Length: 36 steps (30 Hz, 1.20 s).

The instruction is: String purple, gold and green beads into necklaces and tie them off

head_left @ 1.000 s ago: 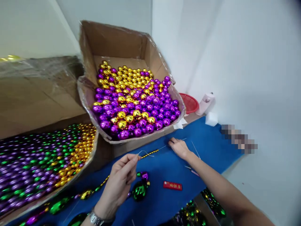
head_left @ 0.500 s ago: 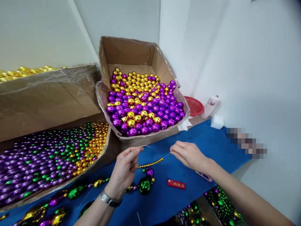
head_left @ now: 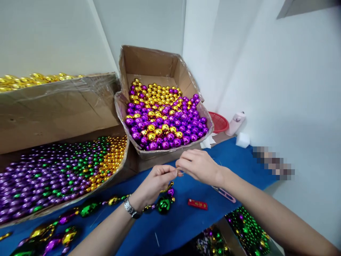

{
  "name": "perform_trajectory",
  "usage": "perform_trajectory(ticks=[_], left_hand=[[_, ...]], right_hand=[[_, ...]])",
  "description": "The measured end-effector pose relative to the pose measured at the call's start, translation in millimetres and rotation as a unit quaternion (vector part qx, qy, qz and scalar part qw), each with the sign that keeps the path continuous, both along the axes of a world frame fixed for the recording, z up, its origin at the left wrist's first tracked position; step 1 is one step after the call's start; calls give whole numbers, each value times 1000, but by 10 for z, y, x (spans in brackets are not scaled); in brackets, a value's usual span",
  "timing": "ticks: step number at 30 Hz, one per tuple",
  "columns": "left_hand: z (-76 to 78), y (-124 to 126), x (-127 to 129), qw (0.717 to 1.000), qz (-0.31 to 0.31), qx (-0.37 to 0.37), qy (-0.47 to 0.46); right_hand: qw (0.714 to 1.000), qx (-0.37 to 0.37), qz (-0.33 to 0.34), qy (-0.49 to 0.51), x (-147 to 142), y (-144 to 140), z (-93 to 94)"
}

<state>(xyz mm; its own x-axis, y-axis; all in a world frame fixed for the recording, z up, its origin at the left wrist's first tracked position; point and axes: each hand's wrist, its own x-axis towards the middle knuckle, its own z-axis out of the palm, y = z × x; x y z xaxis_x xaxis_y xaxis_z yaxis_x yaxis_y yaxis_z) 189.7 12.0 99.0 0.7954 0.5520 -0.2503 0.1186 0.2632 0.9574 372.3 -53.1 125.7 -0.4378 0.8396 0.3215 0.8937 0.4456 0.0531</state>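
My left hand (head_left: 157,181), with a metal-banded watch (head_left: 130,208) on its wrist, pinches a thin pale thread (head_left: 180,173). My right hand (head_left: 198,165) meets it fingertip to fingertip, its fingers pinched on the same thread. Just below the fingers, partly hidden by my left hand, shows a short curve of small gold beads (head_left: 170,185). Under my left hand lies a bead garland with a large green ball (head_left: 163,205) and a purple bead (head_left: 171,192). It runs left across the blue cloth (head_left: 176,231) as larger green, purple and gold beads.
Behind my hands stands a carton (head_left: 149,58) of gold and purple balls. Another carton (head_left: 53,113) holds small purple, green and gold beads. A red packet (head_left: 197,204), a pink-handled tool (head_left: 226,195), a white block (head_left: 243,140) and a red basket (head_left: 220,122) are on the right.
My hands, apart before, have come together, the right moving left and the left moving right. The small gold strand, stretched out before, now curves beneath my fingers. The view has shifted slightly.
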Motion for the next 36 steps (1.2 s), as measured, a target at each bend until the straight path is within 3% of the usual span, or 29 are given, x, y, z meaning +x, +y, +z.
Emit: perform_trajectory(ticks=[4, 11, 16, 18, 19, 22, 23, 24, 26, 27, 29, 32, 36], left_hand=[[52, 23, -76, 999, -26, -31, -15], [150, 32, -97, 990, -16, 142, 6], [231, 121, -107, 977, -22, 214, 13], [283, 130, -70, 971, -47, 235, 4], [312, 127, -43, 968, -58, 244, -6], [393, 108, 39, 962, -70, 264, -25], [412, 103, 57, 960, -70, 269, -23], [427, 100, 67, 959, -69, 273, -19], [445, 103, 63, 957, -65, 281, -13], [454, 108, 51, 957, -61, 285, -12], [487, 122, 20, 954, -45, 296, -11], [605, 137, -20, 944, -12, 330, -13], [913, 117, -42, 927, 10, 373, -20]], right_hand=[[999, -26, -2, 33, -28, 37, -9], [984, -83, -17, 157, 28, 33, -19], [943, -129, -2, 307, 75, -123, 4], [881, -144, 21, 450, -18, -126, 33], [821, -157, 41, 548, -80, -105, 60], [565, -182, 103, 798, -262, 23, 207], [505, -185, 110, 836, -306, 73, 279], [462, -189, 109, 860, -338, 122, 362], [416, -197, 94, 883, -369, 203, 550], [412, -200, 83, 885, -371, 237, 653], [431, -187, 63, 880, -364, 294, 860], [487, -154, 48, 859, -364, 370, 1156], [560, -99, 30, 822, -446, 408, 1543]])
